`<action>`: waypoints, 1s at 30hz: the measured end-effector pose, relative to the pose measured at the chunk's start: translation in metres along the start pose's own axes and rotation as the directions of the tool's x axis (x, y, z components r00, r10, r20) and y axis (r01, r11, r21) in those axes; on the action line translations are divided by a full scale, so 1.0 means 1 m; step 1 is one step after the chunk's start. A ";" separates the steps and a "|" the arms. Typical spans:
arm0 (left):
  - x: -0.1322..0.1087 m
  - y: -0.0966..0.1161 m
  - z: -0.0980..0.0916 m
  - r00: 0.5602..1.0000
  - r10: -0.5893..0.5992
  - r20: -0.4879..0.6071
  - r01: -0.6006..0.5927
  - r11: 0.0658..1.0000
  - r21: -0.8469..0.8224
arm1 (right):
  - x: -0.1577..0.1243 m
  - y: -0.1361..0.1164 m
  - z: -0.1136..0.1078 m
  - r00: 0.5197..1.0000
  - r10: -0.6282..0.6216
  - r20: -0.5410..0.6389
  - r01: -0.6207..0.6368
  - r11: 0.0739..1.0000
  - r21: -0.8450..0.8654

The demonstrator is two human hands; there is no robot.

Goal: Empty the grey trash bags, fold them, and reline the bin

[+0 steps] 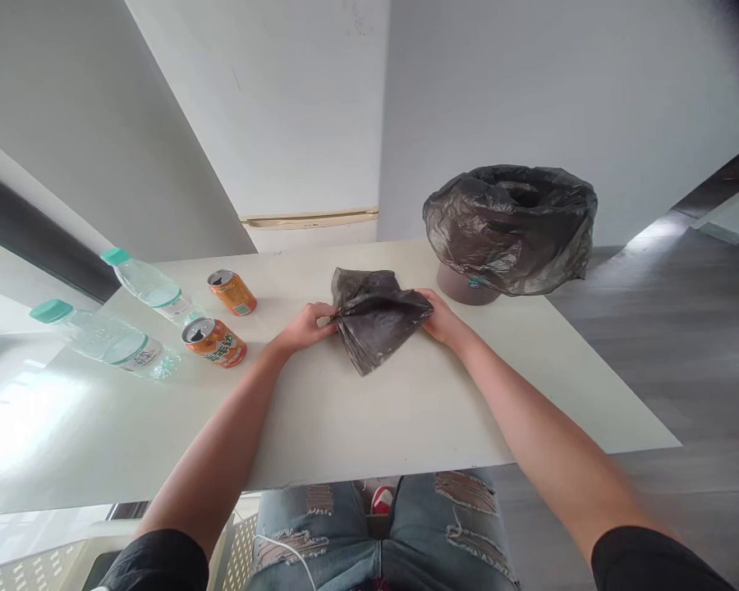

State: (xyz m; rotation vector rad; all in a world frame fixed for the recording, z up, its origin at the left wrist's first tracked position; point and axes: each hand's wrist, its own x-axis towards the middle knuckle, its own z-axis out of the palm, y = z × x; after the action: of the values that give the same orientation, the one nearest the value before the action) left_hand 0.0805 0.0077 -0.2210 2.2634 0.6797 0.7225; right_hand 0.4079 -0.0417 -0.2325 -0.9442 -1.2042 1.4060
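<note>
A folded dark grey plastic bag lies on the white table in front of me. My left hand pinches its left edge with closed fingers. My right hand grips its right corner, fingers curled on the plastic. Both arms reach forward from the near table edge, and the bag is stretched between the two hands.
A small bin lined with a dark bag stands at the back right of the table. Two orange cans and two clear water bottles stand at the left. White walls lie behind; grey floor to the right.
</note>
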 end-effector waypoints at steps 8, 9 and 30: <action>0.001 0.008 0.002 0.976 -0.218 0.015 0.215 0.941 -0.262 | 0.004 0.008 0.004 0.997 -0.009 -0.078 0.000 0.994 -0.105; 0.002 0.010 0.002 0.979 -0.205 0.012 0.201 0.945 -0.257 | 0.003 0.007 0.004 0.998 -0.010 -0.055 0.002 0.989 -0.145; 0.001 0.032 -0.003 0.944 -0.119 0.307 0.259 0.845 -0.467 | -0.017 -0.029 0.012 0.918 0.192 0.346 -0.131 0.972 -0.194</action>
State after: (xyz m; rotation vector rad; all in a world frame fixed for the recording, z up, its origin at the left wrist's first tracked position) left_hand 0.0881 -0.0113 -0.1961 1.7355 0.5027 0.4197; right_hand 0.4053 -0.0610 -0.2026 -0.9411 -1.5687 1.6847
